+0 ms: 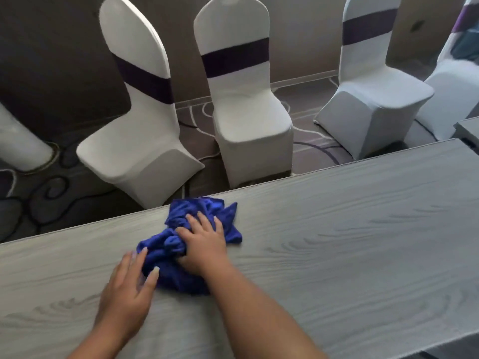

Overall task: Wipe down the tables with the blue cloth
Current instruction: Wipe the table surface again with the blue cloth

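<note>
A crumpled blue cloth (178, 221) lies on the grey wood-grain table (350, 229), near its far edge. My right hand (204, 242) presses down on the middle of the cloth, fingers spread and curled into its folds. My left hand (129, 288) rests flat on the table at the cloth's near-left side, fingers apart, with the fingertips touching the cloth's edge.
Several white-covered chairs with dark purple sashes (243, 99) stand beyond the table's far edge on a patterned carpet (51, 193). A corner of a second grey table (469, 130) shows at the right.
</note>
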Tool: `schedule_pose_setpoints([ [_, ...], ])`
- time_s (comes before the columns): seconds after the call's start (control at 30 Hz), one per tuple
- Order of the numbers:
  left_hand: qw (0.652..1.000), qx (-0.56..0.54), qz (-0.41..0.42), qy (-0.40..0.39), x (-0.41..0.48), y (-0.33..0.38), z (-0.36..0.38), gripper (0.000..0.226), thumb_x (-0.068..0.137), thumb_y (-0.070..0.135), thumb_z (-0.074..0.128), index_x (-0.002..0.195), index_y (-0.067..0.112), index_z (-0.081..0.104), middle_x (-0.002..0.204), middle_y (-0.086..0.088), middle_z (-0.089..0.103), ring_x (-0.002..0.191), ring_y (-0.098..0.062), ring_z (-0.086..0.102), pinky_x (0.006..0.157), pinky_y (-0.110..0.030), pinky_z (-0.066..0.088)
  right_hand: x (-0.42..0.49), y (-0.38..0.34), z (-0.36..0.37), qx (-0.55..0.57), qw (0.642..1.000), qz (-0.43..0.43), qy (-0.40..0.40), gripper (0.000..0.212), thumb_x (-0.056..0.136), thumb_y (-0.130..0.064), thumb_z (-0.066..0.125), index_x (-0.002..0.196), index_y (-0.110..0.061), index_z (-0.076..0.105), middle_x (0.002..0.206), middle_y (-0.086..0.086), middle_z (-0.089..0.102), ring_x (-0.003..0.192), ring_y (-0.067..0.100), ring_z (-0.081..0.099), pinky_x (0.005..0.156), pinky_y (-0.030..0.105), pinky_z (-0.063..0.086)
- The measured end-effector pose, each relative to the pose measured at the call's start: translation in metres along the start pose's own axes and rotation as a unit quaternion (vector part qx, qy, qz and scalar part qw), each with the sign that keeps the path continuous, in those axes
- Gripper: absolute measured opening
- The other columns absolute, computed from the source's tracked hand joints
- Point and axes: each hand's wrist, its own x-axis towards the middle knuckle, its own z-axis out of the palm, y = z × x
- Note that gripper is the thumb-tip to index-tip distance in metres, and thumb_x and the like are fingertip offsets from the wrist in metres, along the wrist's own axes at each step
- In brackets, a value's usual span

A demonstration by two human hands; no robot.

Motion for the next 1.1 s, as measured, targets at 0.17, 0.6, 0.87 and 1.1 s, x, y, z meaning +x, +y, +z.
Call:
schedule_pose_setpoints([
  [0.17,0.999,0.020,-0.023,-0.040,-0.012,0.100,0.071,0.063,0.088,0.036,0.060,0.146,0.023,0.036,0.160,-0.009,0.020,0.148,-0.025,0.017,0.121,-0.039,0.015,-0.026,0.189,-0.084,-0.029,0.994,0.091,0.050,0.064,0.073,-0.057,0.049,0.134,-0.040,0.040,0.158,-0.005,0.023,0.146,0.018,0.011,0.113,0.050,0.001],
  [0.6,0.990,0.124,0.009,-0.070,-0.008,0.327,0.203,0.072,0.085,0.066,0.042,0.148,0.046,0.013,0.163,0.008,-0.001,0.150,-0.017,-0.004,0.119,-0.042,0.011,-0.163,0.595,-0.252,-0.070,0.930,0.332,0.138,0.073,0.077,-0.066,0.047,0.143,-0.036,0.033,0.158,-0.007,0.022,0.145,0.014,0.014,0.116,0.047,0.015],
  [0.87,0.979,0.174,0.007,-0.105,-0.002,0.347,0.224,0.077,0.082,0.073,0.034,0.148,0.047,0.003,0.162,0.007,-0.011,0.150,-0.021,-0.009,0.118,-0.044,0.012,-0.162,0.590,-0.249,-0.086,0.925,0.342,0.139,0.073,0.077,-0.067,0.047,0.142,-0.038,0.034,0.157,-0.006,0.022,0.145,0.015,0.013,0.112,0.051,0.015],
  [1.1,0.981,0.158,0.004,-0.111,-0.021,0.298,0.195,0.075,0.085,0.070,0.032,0.149,0.045,0.003,0.162,0.006,-0.011,0.149,-0.022,-0.011,0.120,-0.044,0.006,-0.157,0.478,-0.203,-0.101,0.943,0.299,0.106,0.073,0.076,-0.068,0.048,0.141,-0.040,0.032,0.158,-0.007,0.018,0.146,0.015,0.009,0.115,0.049,0.013],
])
